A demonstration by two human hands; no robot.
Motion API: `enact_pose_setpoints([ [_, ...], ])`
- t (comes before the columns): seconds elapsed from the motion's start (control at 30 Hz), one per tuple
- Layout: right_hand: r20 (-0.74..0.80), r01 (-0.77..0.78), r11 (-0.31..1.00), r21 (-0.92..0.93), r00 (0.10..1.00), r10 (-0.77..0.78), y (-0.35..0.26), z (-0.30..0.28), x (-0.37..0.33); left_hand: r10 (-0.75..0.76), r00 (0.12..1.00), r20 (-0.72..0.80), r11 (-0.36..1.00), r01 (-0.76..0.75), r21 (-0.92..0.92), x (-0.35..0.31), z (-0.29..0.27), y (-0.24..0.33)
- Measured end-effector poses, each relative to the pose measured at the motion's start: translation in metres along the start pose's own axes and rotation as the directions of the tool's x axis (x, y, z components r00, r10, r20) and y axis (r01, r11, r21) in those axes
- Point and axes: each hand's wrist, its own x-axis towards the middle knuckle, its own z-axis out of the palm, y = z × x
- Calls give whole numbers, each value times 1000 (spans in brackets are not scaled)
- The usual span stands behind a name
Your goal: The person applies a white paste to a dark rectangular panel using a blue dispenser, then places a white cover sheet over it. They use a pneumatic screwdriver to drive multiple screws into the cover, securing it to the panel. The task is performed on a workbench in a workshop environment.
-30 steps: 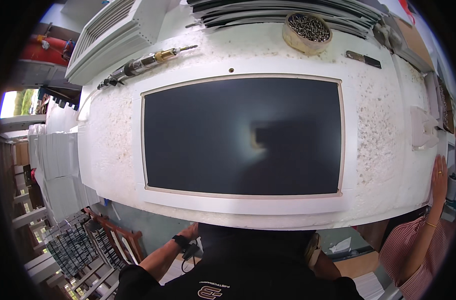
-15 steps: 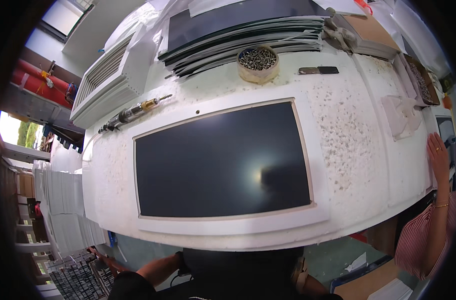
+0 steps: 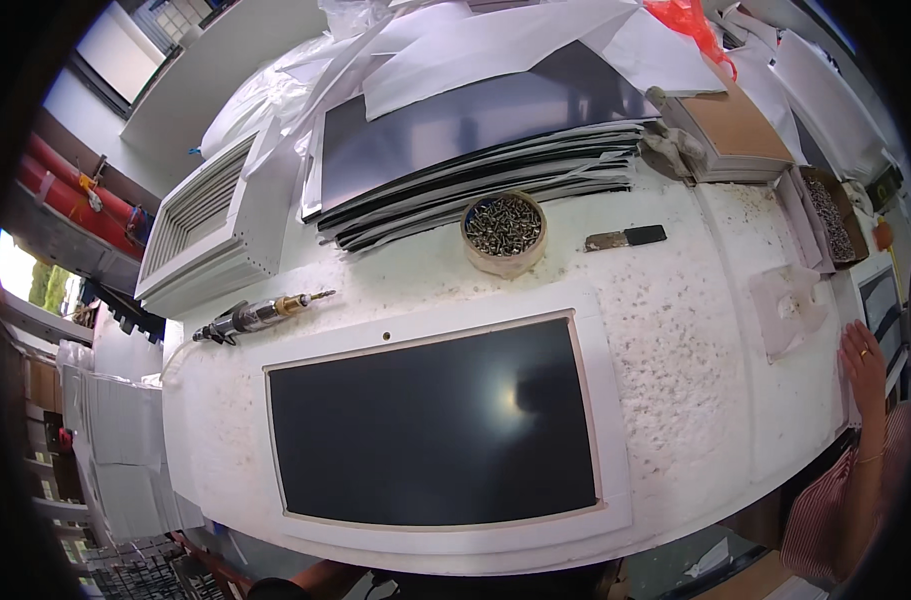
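Neither of my hands shows. A bit of my left forearm point(image 3: 327, 578) is at the lower edge, below the table. In front of me lies a white frame point(image 3: 395, 540) holding a dark glossy panel point(image 3: 425, 440), with one small hole in its far rail. Beyond its far left corner rests a metal power driver point(image 3: 260, 316) with a bit, its tip pointing right. A round tub point(image 3: 505, 262) full of small screws stands beyond the frame. To its right lies a flat scraper point(image 3: 625, 238) with a dark end.
Behind the tub is a stack of dark panels point(image 3: 455, 150) with white sheets over it. White frames point(image 3: 200, 220) are piled at far left, brown boards point(image 3: 730, 125) at far right. A co-worker's hand point(image 3: 862, 365) rests on the table's right edge, near a box of screws point(image 3: 830, 220).
My view has tilted up, so the table and its things sit lower in the picture. Less of my left forearm shows. Nothing on the table has visibly moved.
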Motion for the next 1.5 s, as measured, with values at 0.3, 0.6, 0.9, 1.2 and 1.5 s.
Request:
enact_pose_setpoints([
  [0.3,-19,81,996,34,997,-81,10,-3,-4,106,992,-62,994,-105,24,16,-5,-8],
  [0.6,-65,-19,991,130,998,28,37,-9,-24,70,997,-14,997,-70,31,13,-7,13],
  [0.9,-44,-10,970,243,999,21,116,-14,-14,202,979,-39,979,-201,37,14,15,-8],
  [1.2,142,-13,980,199,990,-15,157,-52,32,482,867,-124,859,-441,261,-14,2,-51],
  [1.5,430,615,182,-767,704,-565,-8,-74,-35,587,809,-17,558,-389,733,-53,-62,-22],
])
